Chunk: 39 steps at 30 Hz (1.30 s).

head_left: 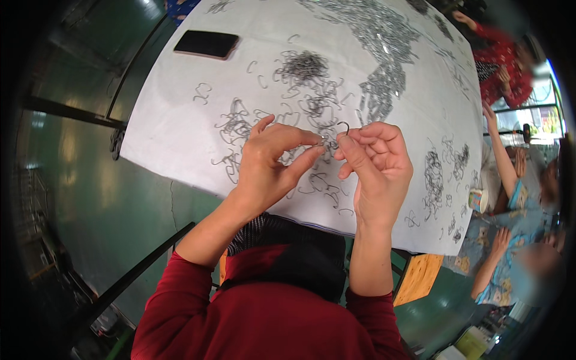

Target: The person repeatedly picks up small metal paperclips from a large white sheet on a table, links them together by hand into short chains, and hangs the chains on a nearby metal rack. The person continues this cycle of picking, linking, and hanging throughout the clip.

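Red sleeves fill the view at 6 o'clock, and both bare forearms rise from them toward the middle of the picture. At the centre the left hand [267,162] has its thumb and forefinger pinched together on a small metal piece, too small to make out, with the other fingers loosely curled. Just beside it, at 3 o'clock from it, the right hand [378,165] is curled closed, and a thin wire hook [343,125] stands up out of its fingertips with the bent end on top. The fingertips of the two hands nearly touch above the near edge of the table [162,129], which is covered in white.

Loose wire hooks [240,129] lie scattered and tangled on the cover under and around the hands. Toward 12 o'clock sits a dense dark tangle of wire [303,65], and at 1 o'clock a long band of small shiny metal pieces [384,48] runs across the cover. A black phone [206,44] lies flat at 11 o'clock, well apart from the hands.

At 3 o'clock, other people sit along the far side of the table: one in red [501,66] at 2 o'clock, another in a light blue patterned top [516,210] lower down, with a small cup [478,200] at the table's edge beside that person's arm.
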Tool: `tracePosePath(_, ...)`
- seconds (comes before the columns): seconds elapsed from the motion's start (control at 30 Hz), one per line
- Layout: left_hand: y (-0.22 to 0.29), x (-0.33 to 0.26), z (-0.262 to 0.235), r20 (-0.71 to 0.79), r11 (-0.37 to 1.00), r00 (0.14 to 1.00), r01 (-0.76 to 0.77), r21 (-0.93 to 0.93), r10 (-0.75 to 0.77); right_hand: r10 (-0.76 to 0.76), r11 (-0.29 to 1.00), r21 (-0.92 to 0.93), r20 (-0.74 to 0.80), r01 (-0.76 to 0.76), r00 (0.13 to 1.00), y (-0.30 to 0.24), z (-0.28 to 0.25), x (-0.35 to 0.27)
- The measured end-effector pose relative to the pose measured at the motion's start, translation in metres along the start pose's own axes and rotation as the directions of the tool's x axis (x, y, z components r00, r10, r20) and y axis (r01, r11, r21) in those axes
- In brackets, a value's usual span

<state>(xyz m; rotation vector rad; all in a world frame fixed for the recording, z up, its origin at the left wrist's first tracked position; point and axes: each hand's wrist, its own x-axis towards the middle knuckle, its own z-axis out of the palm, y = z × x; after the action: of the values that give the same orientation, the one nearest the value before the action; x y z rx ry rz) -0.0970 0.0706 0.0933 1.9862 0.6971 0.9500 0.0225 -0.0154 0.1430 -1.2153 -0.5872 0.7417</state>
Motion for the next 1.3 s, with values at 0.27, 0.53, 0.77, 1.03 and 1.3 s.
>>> tracePosePath(0.27,0.029,-0.012,0.066,0.144,0.962,0.952,-0.272,0.002,0.269,-0.285,0.957,-0.029,-0.29,0.289,0.914,-0.002,-0.056,-0.035)
tracePosePath(0.53,-0.048,0.033,0.142,0.248,0.882,0.925,-0.357,0.309,0.288,-0.449,0.888,-0.108,-0.417,0.447,0.79,-0.026,-0.116,-0.065)
tracePosePath(0.77,-0.066,0.075,0.161,0.681,0.557,0.716,-0.631,0.54,0.152,-0.417,0.903,-0.107,-0.456,0.417,0.786,-0.027,-0.125,-0.068)
tracePosePath(1.03,0.009,0.08,0.094,0.431,0.94,0.899,0.211,-0.267,-0.079,-0.404,0.912,-0.064,-0.309,0.405,0.861,-0.008,-0.091,-0.047)
tracePosePath(1.3,0.069,0.069,0.028,0.259,0.817,0.966,0.172,-0.551,-0.029,-0.441,0.891,-0.201,-0.163,0.408,0.883,0.005,-0.042,-0.017)
